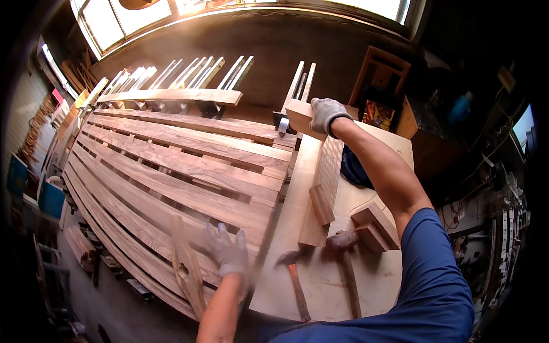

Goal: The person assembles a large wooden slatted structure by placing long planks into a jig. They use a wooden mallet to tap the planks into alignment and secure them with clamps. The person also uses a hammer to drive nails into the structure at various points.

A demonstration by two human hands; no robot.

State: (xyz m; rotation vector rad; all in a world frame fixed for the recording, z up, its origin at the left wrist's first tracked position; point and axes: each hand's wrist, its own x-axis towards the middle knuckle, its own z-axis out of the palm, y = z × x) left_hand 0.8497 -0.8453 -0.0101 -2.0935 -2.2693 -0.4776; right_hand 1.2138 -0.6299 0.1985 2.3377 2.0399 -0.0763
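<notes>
My right hand [327,114], in a grey-white work glove, is wrapped round the near end of a pale wooden block [299,118] at the far side. My gloved left hand [229,251] is over the lower right part of the spaced wooden planks [189,163], fingers spread and slightly blurred. Whether it touches them I cannot tell. Beside it, a worn wooden stick with a hole [187,268] lies slantwise across the planks. A claw hammer [295,283] and a large-headed mallet [347,263] lie on the pale bench top [274,303] to the right.
A long laminated beam [325,186] lies on the bench with a small wooden block [321,204] on it. More blocks [377,226] sit by the mallet. Clamp bars [234,72] rise behind the planks. A wooden chair [382,71] stands at the far right.
</notes>
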